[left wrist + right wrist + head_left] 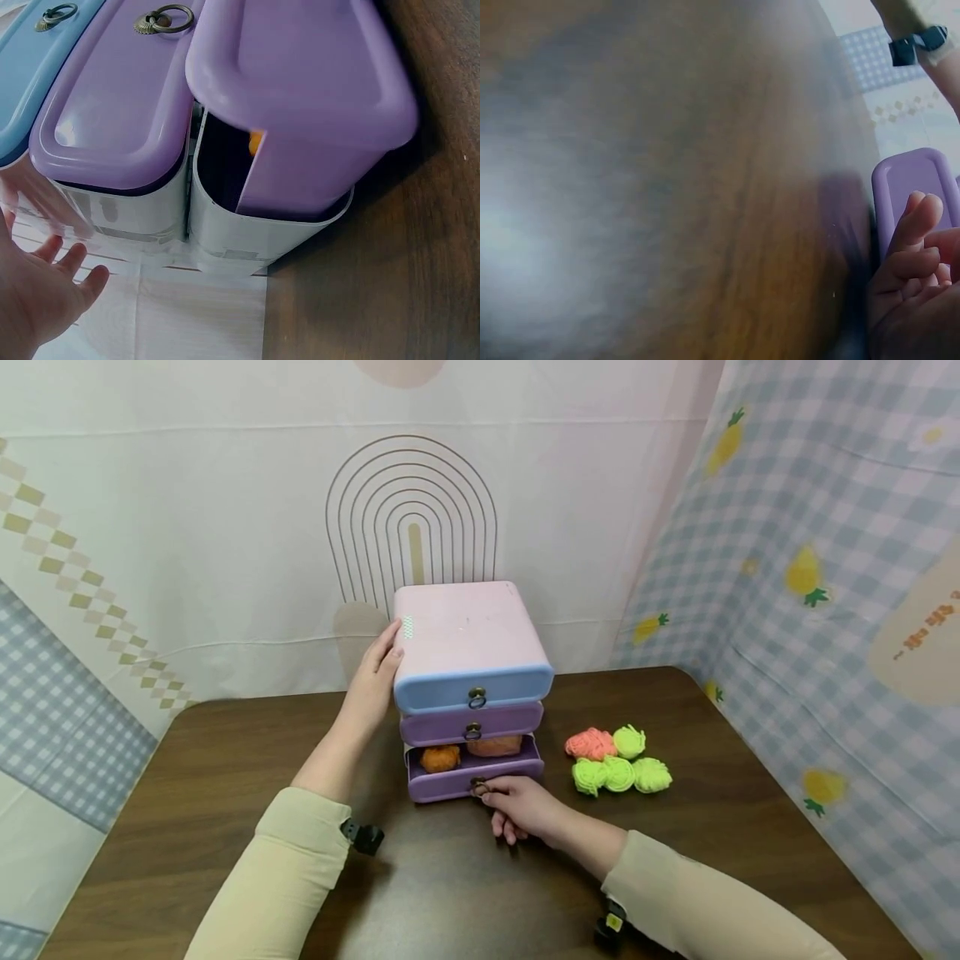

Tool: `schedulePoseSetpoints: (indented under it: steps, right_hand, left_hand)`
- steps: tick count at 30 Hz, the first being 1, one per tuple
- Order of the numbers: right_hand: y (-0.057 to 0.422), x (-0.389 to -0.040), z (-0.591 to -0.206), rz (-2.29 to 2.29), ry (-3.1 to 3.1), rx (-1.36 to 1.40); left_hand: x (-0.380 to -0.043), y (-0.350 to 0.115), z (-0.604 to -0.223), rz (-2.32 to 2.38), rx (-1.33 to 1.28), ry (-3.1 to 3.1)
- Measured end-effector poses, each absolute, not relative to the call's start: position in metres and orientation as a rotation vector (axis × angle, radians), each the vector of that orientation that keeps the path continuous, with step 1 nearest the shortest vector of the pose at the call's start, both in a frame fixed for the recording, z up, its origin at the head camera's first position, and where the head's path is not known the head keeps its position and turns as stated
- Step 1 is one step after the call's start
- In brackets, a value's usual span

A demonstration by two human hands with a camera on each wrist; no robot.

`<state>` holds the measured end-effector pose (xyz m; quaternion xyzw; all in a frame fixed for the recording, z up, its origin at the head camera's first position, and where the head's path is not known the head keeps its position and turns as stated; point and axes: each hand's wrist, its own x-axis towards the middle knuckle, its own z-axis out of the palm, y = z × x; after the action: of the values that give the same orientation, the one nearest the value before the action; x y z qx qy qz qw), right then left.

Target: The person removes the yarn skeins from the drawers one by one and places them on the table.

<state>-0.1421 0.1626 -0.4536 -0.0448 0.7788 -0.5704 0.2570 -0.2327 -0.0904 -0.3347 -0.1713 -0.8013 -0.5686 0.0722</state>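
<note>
A small chest of three stacked drawers (468, 627) has a pink top, a blue upper drawer and two purple ones. Its bottom drawer (442, 788) is pulled out, with an orange yarn ball (440, 758) and a peach-coloured bundle (495, 746) inside. My right hand (525, 807) pinches the ring pull (478, 787) on that drawer's front. In the right wrist view its curled fingers (919, 225) lie before the purple front. My left hand (375, 681) rests with extended fingers against the chest's upper left side; in the left wrist view those fingers (71, 262) are spread.
Right of the chest, a coral yarn ball (591, 744) and several lime-green yarn balls (618, 773) lie on the brown wooden table (465, 877). A printed white cloth (247, 527) hangs behind, and a checked cloth (817, 527) at the right.
</note>
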Motion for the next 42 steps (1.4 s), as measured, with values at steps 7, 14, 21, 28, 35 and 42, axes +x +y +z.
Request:
schedulePoseSetpoints:
  steps: [7, 14, 21, 28, 35, 42]
  right_hand:
    - [0.166, -0.123, -0.450, -1.497, 2.085, -0.138]
    - [0.166, -0.103, -0.449, -1.475, 2.068, -0.182]
    - [0.168, -0.090, -0.447, -1.468, 2.081, -0.191]
    - [0.171, -0.084, -0.448, -1.484, 2.054, -0.183]
    - [0.174, -0.081, -0.445, -1.472, 2.031, -0.188]
    - [0.182, -0.077, -0.442, -1.443, 2.019, -0.147]
  left_hand:
    - [-0.233, -0.093, -0.335, -1.722, -0.514, -2.406]
    - [-0.233, -0.093, -0.336, -1.723, -0.527, -2.398]
    - [-0.234, -0.093, -0.337, -1.723, -0.535, -2.395]
    - [-0.234, -0.093, -0.337, -1.729, -0.534, -2.390]
    - [-0.231, -0.090, -0.333, -1.728, -0.531, -2.395]
    - [-0.239, -0.092, -0.342, -1.729, -0.518, -2.397]
